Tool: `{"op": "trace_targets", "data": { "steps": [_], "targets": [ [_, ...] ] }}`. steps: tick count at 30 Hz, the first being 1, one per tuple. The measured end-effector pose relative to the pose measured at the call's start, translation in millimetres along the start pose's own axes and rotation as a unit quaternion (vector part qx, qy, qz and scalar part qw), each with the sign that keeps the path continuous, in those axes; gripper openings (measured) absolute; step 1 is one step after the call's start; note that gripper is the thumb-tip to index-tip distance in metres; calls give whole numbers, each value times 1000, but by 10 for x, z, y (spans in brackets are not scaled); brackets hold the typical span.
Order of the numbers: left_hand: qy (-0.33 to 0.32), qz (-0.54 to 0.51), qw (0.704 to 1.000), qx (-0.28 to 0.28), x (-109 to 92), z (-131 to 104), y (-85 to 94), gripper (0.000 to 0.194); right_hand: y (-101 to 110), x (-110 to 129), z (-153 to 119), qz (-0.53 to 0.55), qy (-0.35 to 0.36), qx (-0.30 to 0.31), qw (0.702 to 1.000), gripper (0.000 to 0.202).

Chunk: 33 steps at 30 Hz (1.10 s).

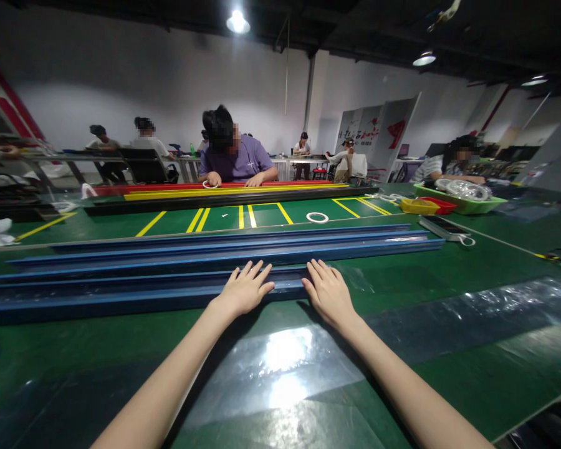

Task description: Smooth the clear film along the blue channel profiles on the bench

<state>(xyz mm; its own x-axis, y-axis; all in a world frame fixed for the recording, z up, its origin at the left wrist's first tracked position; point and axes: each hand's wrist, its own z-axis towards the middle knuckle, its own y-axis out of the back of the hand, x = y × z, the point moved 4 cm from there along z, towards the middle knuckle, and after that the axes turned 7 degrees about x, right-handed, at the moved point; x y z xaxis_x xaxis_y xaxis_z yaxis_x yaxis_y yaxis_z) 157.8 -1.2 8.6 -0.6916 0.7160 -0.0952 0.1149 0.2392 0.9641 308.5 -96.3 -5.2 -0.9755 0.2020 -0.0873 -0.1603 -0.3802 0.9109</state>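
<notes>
Several long blue channel-shaped strips lie side by side across the green table. My left hand (247, 288) rests on the nearest blue strip (121, 295), fingers spread, near that strip's right end. Over the same end lies my right hand (327, 290), also with its fingers apart and nothing in its grasp. Behind both hands is another blue strip (206, 254). In front of them a clear plastic sleeve (280, 365) lies flat and reflects the lamps.
A person in a purple shirt (245, 161) leans over red, yellow and black strips (234, 194) across the table. A white ring (317, 217) lies beyond the blue strips. At right are a green basket (481, 205), a yellow tray (418, 206) and a phone-like device (442, 228).
</notes>
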Motion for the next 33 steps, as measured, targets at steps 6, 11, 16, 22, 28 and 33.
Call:
{"op": "trace_targets", "data": {
  "steps": [6, 11, 16, 22, 28, 33],
  "targets": [
    [81, 16, 994, 70, 305, -104, 153, 53, 62, -107, 2, 2, -42, -40, 998, 46],
    [131, 46, 986, 97, 472, -200, 277, 53, 34, -75, -1, 3, -34, -19, 999, 45],
    [107, 88, 987, 78, 430, -205, 290, 51, -39, -13, -15, -17, 1, 7, 1000, 49],
    [41, 96, 992, -76, 30, -120, 195, 55, -46, 36, -32, -12, 19, 17, 1000, 49],
    [-27, 72, 985, -153, -215, -29, 34, 48, -26, 104, -34, 0, 26, 17, 1000, 49],
    [-12, 38, 994, -102, -99, 7, -13, 53, 10, 79, -28, 8, 17, 16, 1000, 46]
  ]
}}
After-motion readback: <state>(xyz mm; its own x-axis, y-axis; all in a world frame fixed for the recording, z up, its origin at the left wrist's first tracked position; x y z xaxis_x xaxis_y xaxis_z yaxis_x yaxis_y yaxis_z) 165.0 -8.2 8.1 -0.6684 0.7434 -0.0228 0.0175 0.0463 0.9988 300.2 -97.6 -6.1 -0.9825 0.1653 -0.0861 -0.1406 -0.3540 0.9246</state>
